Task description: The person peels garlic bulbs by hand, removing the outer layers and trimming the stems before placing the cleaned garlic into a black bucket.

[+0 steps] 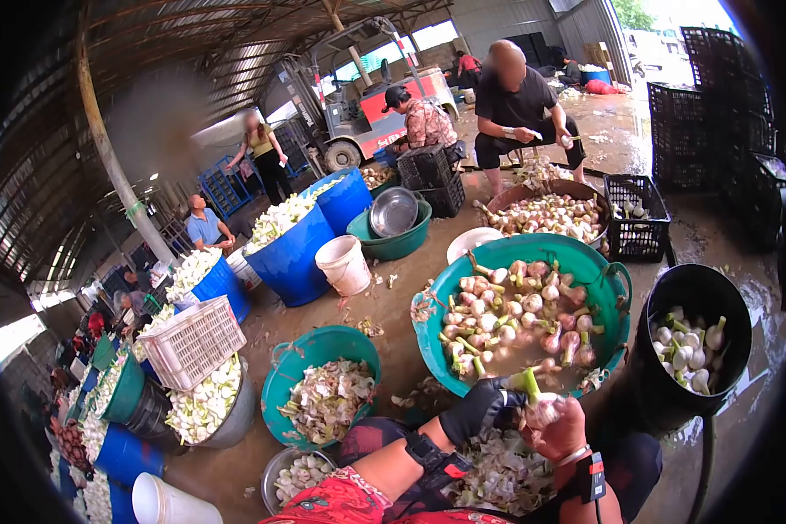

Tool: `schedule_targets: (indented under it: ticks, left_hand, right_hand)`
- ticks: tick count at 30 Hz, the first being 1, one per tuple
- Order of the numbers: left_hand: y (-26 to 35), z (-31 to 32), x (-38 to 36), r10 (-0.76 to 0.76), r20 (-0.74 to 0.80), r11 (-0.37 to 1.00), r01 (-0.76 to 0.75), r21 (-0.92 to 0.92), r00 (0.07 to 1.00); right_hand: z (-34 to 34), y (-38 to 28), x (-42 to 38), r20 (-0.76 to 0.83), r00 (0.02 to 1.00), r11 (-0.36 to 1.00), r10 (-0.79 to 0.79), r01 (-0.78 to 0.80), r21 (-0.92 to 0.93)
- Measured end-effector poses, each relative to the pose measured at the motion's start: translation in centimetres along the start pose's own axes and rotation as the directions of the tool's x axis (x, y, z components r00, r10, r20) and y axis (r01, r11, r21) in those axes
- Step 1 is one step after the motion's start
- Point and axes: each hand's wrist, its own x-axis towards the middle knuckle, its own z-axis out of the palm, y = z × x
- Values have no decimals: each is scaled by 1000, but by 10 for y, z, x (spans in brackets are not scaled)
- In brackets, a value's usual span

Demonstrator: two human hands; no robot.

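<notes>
My left hand, in a dark glove, has its fingers curled against the left side of a garlic bulb. The bulb's cut green stem points up. Bare fingers of my right hand wrap round the same bulb from the right and below. Under both hands, loose garlic skins lie in a heap on my lap. Just beyond them stands a green tub with many unpeeled bulbs in murky water. Whether the glove also holds a small tool cannot be made out.
Right of me, a black bucket holds pale trimmed bulbs. A green basin of skins and a metal bowl of cloves sit at left. Blue barrels, black crates, a forklift and seated people are farther off.
</notes>
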Motion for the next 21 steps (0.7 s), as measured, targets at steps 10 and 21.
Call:
schedule_targets:
  ticks: [10,21]
  left_hand:
    - [-15,-9,-1,223,56,910,-228,347,973]
    - [-2,6,-9,170,132,889,-210,406,977]
  right_hand:
    - [39,-6,-11,-201,904,586,-377,65,-808]
    - [6,-10,-5,31,992,924,-123,126,-362]
